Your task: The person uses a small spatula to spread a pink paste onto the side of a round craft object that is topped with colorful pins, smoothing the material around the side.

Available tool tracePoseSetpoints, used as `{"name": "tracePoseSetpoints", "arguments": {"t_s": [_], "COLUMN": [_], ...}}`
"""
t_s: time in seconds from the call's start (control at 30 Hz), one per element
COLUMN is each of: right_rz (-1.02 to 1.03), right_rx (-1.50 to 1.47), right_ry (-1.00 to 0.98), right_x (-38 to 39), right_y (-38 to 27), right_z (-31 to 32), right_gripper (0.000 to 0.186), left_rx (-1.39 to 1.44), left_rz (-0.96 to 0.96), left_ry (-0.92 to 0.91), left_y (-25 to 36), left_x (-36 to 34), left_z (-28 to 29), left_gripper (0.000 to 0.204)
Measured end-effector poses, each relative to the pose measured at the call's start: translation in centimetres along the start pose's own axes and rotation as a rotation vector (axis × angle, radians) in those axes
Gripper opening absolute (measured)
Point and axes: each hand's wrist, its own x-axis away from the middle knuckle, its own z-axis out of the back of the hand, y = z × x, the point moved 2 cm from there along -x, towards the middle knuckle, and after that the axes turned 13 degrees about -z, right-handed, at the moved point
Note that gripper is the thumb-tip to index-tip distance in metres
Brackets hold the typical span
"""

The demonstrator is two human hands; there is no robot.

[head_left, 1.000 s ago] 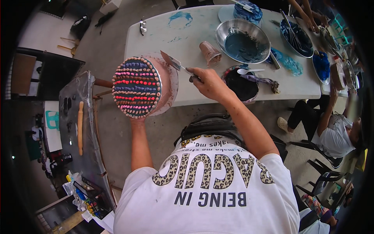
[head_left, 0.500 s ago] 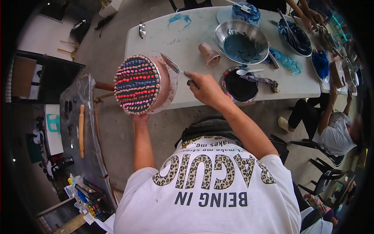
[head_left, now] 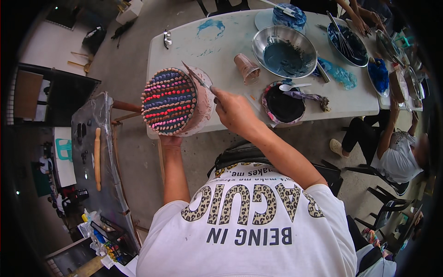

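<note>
A round cake is tipped so its decorated top faces left. Rows of small piped dabs in pink, red, brown and slate blue cross its dark top, and a beaded border rings the edge. My left hand supports it from below, fingers mostly hidden under it. Pale pinkish-brown frosting coats the side. In my right hand is a metal icing spatula, its blade at the frosted side near the upper edge; whether it touches cannot be made out.
On the white table are a brown-smeared plastic cup, a steel bowl of dark blue icing, and a dark-filled round container with a white spoon. A rolling pin lies on the left table. Other people work at right.
The cake has shifted slightly right. My right hand has moved a little left and down, and the spatula blade now reaches farther left, its tip near the cake's upper rim.
</note>
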Motion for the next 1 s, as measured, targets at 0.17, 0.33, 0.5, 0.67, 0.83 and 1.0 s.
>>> {"name": "tracePoseSetpoints", "arguments": {"t_s": [0.17, 0.33, 0.5, 0.67, 0.83, 1.0], "right_rz": [-0.03, -0.065, 0.017, 0.048, 0.046, -0.004], "right_rx": [0.041, 0.116, 0.15, 0.144, 0.228, 0.238], "right_ry": [0.028, -0.009, 0.012, 0.031, -0.004, -0.075], "right_x": [-0.5, -0.4, -0.1, 0.3, 1.0, 2.2], "right_y": [1.0, 3.4, 3.1, 2.6, 2.3, 2.5], "right_z": [0.3, -1.3, -1.7, -1.3, -0.9, -1.0], "right_gripper": [0.038, 0.039, 0.045, 0.047, 0.049, 0.049], "left_rx": [-0.027, -0.015, 0.052, 0.047, -0.054, -0.004], "left_rz": [-0.056, -0.043, 0.017, 0.006, -0.031, -0.034], "left_ry": [0.054, 0.047, 0.048, 0.027, 0.082, 0.072], "left_y": [-0.2, -0.6, -0.2, -0.3, -0.4, -0.5], "left_x": [0.4, 0.2, 0.2, 0.1, -0.1, -0.3], "left_z": [0.8, -0.4, -1.5, -1.5, -0.9, 0.7], "left_gripper": [0.059, 0.061, 0.066, 0.066, 0.064, 0.063]}}
